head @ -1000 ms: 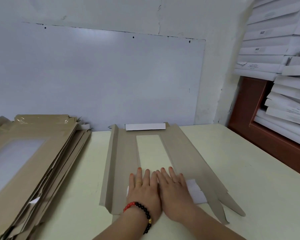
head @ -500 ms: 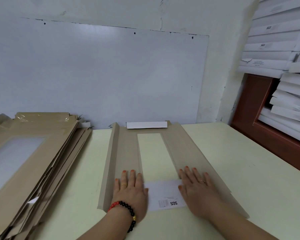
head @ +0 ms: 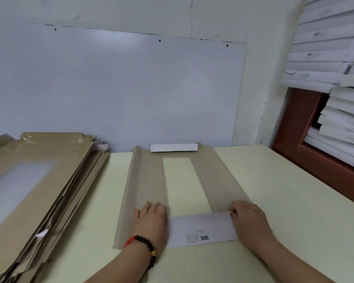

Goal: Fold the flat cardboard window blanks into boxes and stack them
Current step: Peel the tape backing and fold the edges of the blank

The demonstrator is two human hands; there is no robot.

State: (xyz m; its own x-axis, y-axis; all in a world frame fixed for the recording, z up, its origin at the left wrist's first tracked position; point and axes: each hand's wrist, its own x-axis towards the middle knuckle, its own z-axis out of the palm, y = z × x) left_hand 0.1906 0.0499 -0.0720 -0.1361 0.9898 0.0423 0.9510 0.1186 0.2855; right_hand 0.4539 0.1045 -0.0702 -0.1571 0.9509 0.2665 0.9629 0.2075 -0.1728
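Observation:
A flat brown cardboard window blank lies lengthwise on the pale table, its long left side flap raised a little. Its near white end flap, printed SGS, lies folded over towards me. A second white flap stands at the far end by the wall. My left hand presses flat on the blank left of the window opening. My right hand is at the white flap's right end, with fingers curled down over the blank's right panel and the thumb at the flap's corner.
A thick pile of flat brown window blanks fills the table's left side. White folded boxes are stacked high at the right above a red-brown cabinet. A white board leans on the back wall.
My hands slid apart from the middle of the near flap to its two ends, uncovering the white SGS flap. My right hand's fingers went from flat to curled.

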